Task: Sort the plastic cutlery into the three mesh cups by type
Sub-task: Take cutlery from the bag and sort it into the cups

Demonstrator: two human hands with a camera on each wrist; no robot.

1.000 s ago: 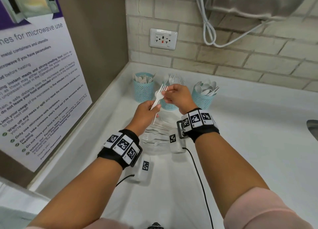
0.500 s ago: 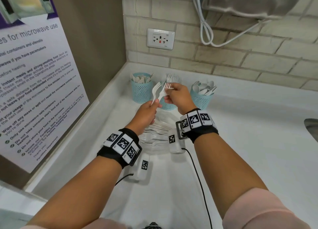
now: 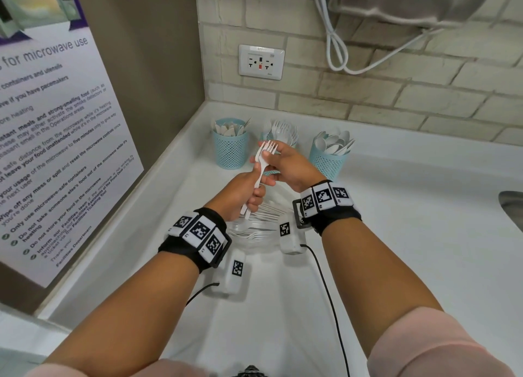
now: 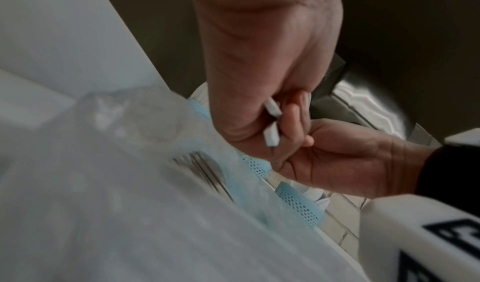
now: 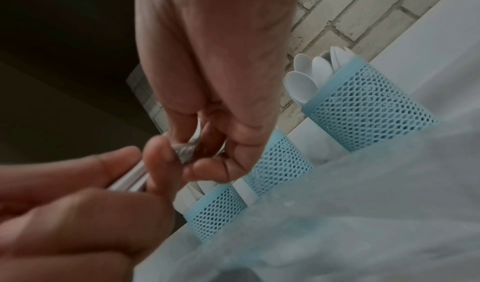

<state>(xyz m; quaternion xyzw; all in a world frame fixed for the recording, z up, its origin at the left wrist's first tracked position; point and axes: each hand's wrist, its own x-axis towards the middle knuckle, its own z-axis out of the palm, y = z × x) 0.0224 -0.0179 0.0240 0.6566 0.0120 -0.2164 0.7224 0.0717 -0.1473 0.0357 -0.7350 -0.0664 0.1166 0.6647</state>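
Observation:
In the head view, two white plastic forks (image 3: 264,156) stand tines up in front of the middle mesh cup (image 3: 266,136), which holds forks. My left hand (image 3: 254,191) grips their handles from below. My right hand (image 3: 268,164) pinches them just under the tines. The left blue cup (image 3: 230,150) holds knives and the right blue cup (image 3: 328,161) holds spoons. In the left wrist view, two handle ends (image 4: 271,136) stick out of my left fist. The right wrist view shows my right fingertips (image 5: 205,169) on a fork head (image 5: 185,151).
A clear bag with more white forks (image 3: 254,226) lies on the white counter (image 3: 396,235) under my wrists. A poster wall stands at the left and a brick wall with an outlet (image 3: 261,62) behind the cups. A sink edge (image 3: 512,207) shows at the right.
Half a second ago the two fork heads were spread in a V; now they lie together. Both hands stay in front of the middle cup.

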